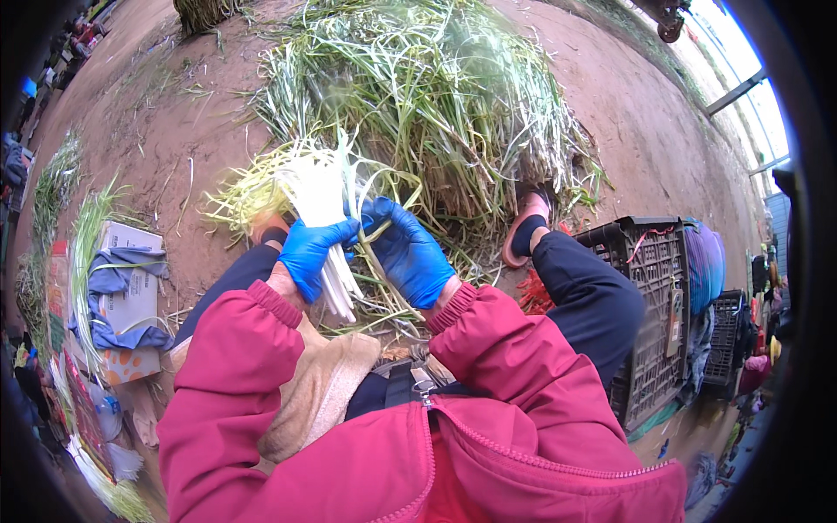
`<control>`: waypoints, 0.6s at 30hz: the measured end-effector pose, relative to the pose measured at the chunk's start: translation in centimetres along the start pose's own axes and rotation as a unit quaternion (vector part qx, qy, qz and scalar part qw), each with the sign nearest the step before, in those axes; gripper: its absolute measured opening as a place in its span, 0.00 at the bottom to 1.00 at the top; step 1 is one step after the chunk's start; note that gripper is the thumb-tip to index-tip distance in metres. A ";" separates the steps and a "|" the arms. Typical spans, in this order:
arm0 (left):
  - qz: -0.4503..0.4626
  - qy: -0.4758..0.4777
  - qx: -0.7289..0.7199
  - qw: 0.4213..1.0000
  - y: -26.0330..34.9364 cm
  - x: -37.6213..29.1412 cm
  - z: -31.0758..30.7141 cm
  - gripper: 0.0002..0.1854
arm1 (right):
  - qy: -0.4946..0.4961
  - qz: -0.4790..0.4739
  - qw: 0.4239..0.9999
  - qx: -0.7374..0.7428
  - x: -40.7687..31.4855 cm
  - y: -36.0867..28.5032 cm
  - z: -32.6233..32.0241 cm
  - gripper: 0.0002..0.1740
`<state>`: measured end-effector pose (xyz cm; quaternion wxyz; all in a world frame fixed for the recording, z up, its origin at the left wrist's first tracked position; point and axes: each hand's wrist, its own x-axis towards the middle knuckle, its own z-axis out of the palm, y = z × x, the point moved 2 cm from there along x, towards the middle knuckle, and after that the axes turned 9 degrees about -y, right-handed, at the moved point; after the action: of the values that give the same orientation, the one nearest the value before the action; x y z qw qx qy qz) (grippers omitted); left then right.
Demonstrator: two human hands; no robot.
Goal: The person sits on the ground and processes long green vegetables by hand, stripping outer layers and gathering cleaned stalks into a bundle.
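Note:
A bunch of white-stemmed, yellow-leaved chive-like stalks (317, 189) is gripped in my blue-gloved left hand (314, 255), leaves pointing away from me and stem ends hanging below the fist. Close beside it, my blue-gloved right hand (412, 261) pinches a separate greenish stalk (378, 265). The fingertips of both hands nearly meet, and the right fingers partly hide what lies between them. Beyond my hands, a large heap of long green leafy stalks (405, 98) lies on the dirt ground, root ends towards me.
To my right stands a brown plastic crate (654, 314), near red strings (533, 294) by my foot. On the left are a cardboard box (134, 297) with a blue cloth (111, 274) over it and a pale stalk bundle (104, 477). My pink shoes flank the heap's near side.

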<state>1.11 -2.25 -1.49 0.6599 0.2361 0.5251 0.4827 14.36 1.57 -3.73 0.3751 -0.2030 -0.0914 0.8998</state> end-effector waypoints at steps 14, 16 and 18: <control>0.112 -0.003 -0.040 0.993 5.2 -1.5 -4.0 0.19 | 0.033 0.242 0.368 -0.897 -4.7 -5.1 -14.9 0.19; 0.104 -0.036 -0.034 0.993 4.4 -1.4 -3.1 0.19 | -0.042 0.124 0.572 -0.810 -1.7 -4.9 -9.7 0.18; 0.046 -0.041 -0.005 0.998 3.6 -1.3 -2.4 0.16 | -0.118 0.123 0.815 -0.554 0.3 -3.6 -4.6 0.21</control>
<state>-2.48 -2.34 1.20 0.6593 0.2760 0.4840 0.5049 18.48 4.36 -6.78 0.0712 -0.2780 -0.5925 0.7527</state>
